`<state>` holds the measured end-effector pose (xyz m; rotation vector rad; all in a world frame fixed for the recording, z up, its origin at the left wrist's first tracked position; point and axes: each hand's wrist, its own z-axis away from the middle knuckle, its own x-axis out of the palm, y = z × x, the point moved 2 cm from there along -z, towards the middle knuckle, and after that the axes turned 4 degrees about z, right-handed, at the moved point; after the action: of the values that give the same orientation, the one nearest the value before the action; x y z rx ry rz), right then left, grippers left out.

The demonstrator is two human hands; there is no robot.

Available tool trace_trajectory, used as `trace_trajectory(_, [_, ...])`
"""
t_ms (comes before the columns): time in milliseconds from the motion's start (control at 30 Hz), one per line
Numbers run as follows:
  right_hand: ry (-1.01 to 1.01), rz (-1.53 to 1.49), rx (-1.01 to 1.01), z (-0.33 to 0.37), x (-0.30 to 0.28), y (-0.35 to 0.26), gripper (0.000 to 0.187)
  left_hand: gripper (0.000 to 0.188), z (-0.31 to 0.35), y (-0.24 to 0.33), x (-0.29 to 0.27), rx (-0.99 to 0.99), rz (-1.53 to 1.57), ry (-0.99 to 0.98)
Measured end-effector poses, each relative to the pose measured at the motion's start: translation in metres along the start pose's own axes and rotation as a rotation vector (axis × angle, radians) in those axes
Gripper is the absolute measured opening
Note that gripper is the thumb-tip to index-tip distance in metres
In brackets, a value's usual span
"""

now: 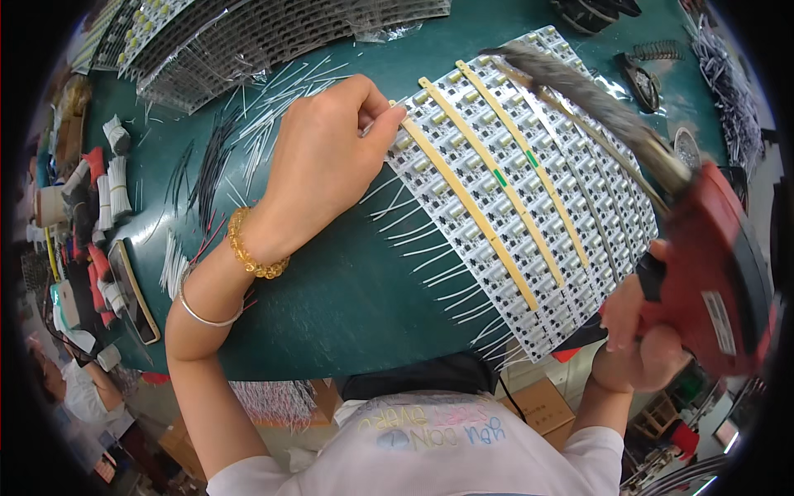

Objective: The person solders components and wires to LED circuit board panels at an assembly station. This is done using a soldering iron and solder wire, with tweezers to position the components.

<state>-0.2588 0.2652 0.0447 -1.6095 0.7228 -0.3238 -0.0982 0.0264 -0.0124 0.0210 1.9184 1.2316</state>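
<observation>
A white panel of small circuit boards (pixel 463 186) lies slanted on the green table, with thin white wires (pixel 442 260) sticking out along its left edge. Several yellow strips (pixel 475 213) run lengthwise over it, two with a green mark. At the panel's far left corner my left hand (pixel 318 165) is closed, thumb and finger pinching the end of the leftmost yellow strip. My right hand (pixel 641 335) is wrapped round the handle of a red gun-shaped tool (pixel 715 264). Its long greyish front part, blurred, reaches over the panel's right side.
Stacked circuit panels (pixel 223 58) stand at the far left. Loose white wires (pixel 285 99) and black wires (pixel 217 157) lie beside my left hand. A phone (pixel 134 291) and wire bundles (pixel 118 183) are at the left edge. A metal spring coil (pixel 657 50) sits far right.
</observation>
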Motion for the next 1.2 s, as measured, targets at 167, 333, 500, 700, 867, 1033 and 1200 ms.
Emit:
trace_trajectory(167, [0.084, 0.161, 0.337, -0.02, 0.04, 0.009, 0.087, 0.018, 0.0, -0.008, -0.001, -0.083, 0.096, -0.033])
trace_trajectory(333, [-0.079, 0.035, 0.342, -0.023, 0.038, 0.027, 0.08, 0.016, -0.003, -0.012, -0.001, -0.137, 0.133, -0.051])
trace_trajectory(500, [-0.109, 0.011, 0.324, -0.022, 0.037, 0.035, 0.069, 0.016, -0.003, -0.017, -0.002, -0.181, 0.168, -0.089])
trace_trajectory(700, [-0.18, -0.053, 0.341, -0.023, 0.035, 0.039, 0.063, 0.018, -0.003, -0.018, -0.002, -0.172, 0.178, -0.116])
trace_trajectory(867, [-0.114, -0.025, 0.36, -0.022, 0.039, 0.034, 0.063, 0.017, -0.003, -0.017, -0.002, -0.153, 0.148, -0.106])
trace_trajectory(1033, [-0.076, -0.002, 0.352, -0.02, 0.04, 0.034, 0.062, 0.017, -0.003, -0.017, -0.001, -0.141, 0.149, -0.098])
trace_trajectory(1200, [-0.044, 0.134, 0.352, -0.017, 0.038, 0.036, 0.064, 0.017, -0.003, -0.017, 0.0, -0.125, 0.143, -0.093])
